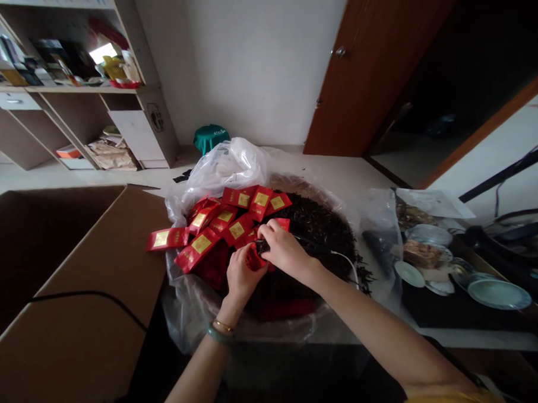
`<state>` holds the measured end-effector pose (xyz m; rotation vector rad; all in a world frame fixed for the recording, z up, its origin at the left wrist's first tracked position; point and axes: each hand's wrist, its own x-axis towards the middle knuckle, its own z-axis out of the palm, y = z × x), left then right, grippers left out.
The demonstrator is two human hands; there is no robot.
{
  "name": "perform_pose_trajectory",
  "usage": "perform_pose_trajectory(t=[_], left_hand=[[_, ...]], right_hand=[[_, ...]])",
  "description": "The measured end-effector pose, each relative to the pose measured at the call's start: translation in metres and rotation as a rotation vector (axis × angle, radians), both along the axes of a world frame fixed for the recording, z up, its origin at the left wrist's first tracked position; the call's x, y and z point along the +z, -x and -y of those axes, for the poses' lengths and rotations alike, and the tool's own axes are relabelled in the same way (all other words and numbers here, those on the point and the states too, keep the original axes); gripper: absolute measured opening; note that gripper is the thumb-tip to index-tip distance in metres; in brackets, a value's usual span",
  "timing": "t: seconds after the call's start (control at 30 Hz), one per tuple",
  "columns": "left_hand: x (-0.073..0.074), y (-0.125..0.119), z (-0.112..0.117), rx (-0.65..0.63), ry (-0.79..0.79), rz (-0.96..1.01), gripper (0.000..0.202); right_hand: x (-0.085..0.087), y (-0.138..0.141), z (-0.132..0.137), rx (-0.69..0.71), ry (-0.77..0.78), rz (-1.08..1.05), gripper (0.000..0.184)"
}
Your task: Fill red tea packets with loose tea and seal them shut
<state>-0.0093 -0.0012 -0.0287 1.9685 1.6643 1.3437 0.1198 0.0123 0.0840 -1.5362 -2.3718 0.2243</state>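
Over the heap of dark loose tea [323, 229], your left hand [241, 277] and right hand [285, 251] both have fingers closed on 1 small red packet [255, 260]. It looks light, thin and crinkly; pinch its edges. More packets [216, 224] lie at 10 o'clock.

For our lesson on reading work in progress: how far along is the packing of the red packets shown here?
Looks done: a spread of red packets lies on the plastic bag's edge, though whether they are filled cannot be told. In hand: the left hand holds one red packet while the right hand works at its mouth. Left: a large heap of loose dark leaves remains in the bag.
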Motion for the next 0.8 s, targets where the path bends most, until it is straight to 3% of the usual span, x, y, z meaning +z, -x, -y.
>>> perform_pose_trajectory(t=[0.23, 0.37, 0.6, 0.8], left_hand=[[-0.001, -0.002, 0.002, -0.001, -0.007, -0.006, 0.052], [-0.003, -0.002, 0.002, -0.030, -0.038, -0.019, 0.055], [-0.006, -0.001, -0.003, -0.008, -0.032, 0.013, 0.052], [-0.009, -0.001, -0.003, 0.006, 0.000, 0.037, 0.057]], right_hand=[[0.006, 0.000, -0.001, 0.045, 0.150, 0.157, 0.008], [0.013, 0.000, -0.003, 0.034, 0.251, 0.249, 0.010], [0.009, -0.004, -0.007, -0.002, 0.138, -0.060, 0.029], [0.000, 0.004, -0.004, 0.022, 0.175, 0.071, 0.008]])
